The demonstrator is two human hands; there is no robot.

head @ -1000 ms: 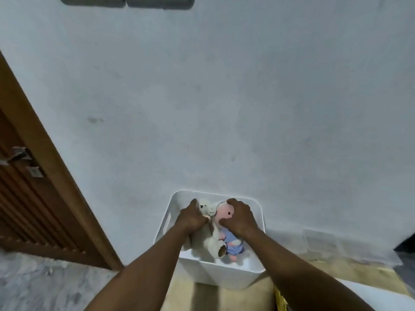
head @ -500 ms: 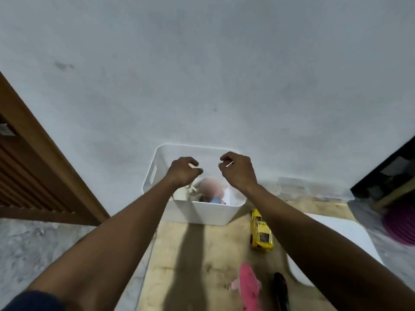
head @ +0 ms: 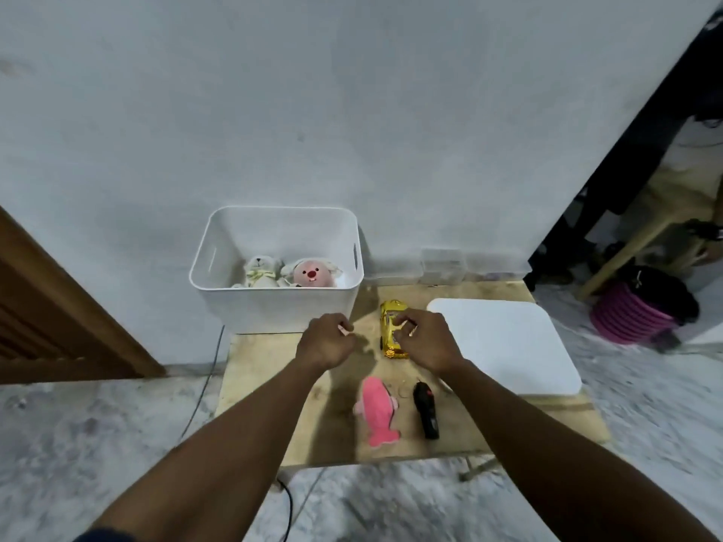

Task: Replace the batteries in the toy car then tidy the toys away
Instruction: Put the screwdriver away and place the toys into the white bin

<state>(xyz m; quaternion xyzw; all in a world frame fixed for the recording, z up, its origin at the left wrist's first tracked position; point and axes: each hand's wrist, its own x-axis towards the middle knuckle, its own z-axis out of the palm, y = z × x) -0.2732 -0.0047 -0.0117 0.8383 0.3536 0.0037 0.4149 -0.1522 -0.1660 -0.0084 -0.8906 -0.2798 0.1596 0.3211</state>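
Wall (head: 352,111): pale and plain, beyond both hands.
Worktop (head: 274,385): low, wooden, under both hands.
Left hand (head: 324,340): fingers loosely curled, holding nothing, just short of the bin.
Right hand (head: 426,338): fingers bent down onto the toy car; grip or mere touch, cannot tell.
Toy car (head: 393,348): yellow, on the worktop, partly under the right hand.
Bin (head: 274,307): white, beyond the left hand, with a cream bear (head: 260,271) and a pink-faced plush (head: 311,273) inside.
Pink fish (head: 377,412): between the forearms, nearer than the hands.
Remote (head: 426,410): black, just beside the fish.
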